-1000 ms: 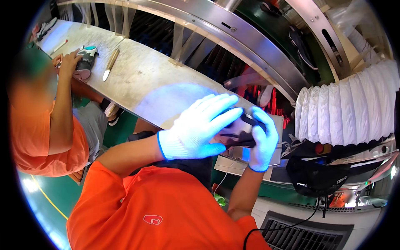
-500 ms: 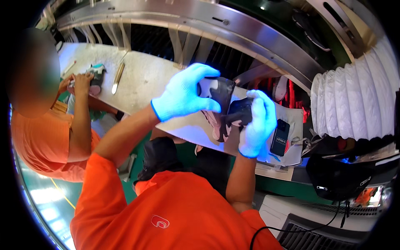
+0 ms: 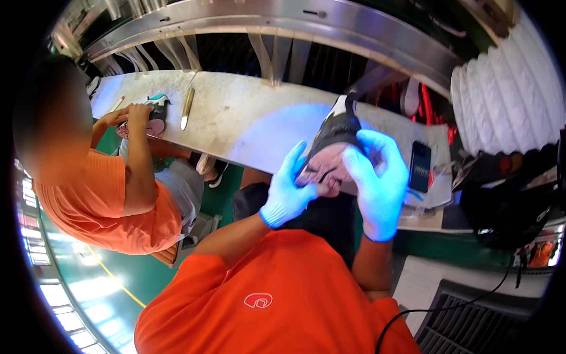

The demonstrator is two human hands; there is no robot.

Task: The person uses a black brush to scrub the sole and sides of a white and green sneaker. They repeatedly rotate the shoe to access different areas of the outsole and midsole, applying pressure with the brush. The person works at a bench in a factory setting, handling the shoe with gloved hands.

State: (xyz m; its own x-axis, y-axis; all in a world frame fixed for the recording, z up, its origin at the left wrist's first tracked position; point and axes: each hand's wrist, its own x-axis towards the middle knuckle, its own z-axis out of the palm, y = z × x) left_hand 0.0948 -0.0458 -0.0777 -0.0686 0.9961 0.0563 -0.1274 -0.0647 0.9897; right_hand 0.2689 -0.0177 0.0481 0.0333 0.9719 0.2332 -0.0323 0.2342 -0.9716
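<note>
A black, white and pink sports shoe (image 3: 338,131) is held tilted over the front edge of the workbench, with its pink sole (image 3: 330,163) partly facing me. My left hand (image 3: 289,192), in a white glove lit blue, grips the shoe's lower end between thumb and fingers. On the other side my right hand (image 3: 383,183), gloved alike, curls against the shoe, its thumb over the sole. Part of the shoe is hidden behind the right fingers.
To the left, a person in orange holds a similar shoe (image 3: 158,121) at the workbench (image 3: 236,118). A long-handled knife or scraper (image 3: 187,110) lies between us. At right are a dark phone (image 3: 420,167), a black bag (image 3: 501,212) and a white ribbed duct (image 3: 501,94). A metal machine frame (image 3: 283,17) runs behind.
The shoe has been turned so its pink sole shows. Both my hands have come lower and nearer my body, the left also shifting right. The whole view has shifted somewhat.
</note>
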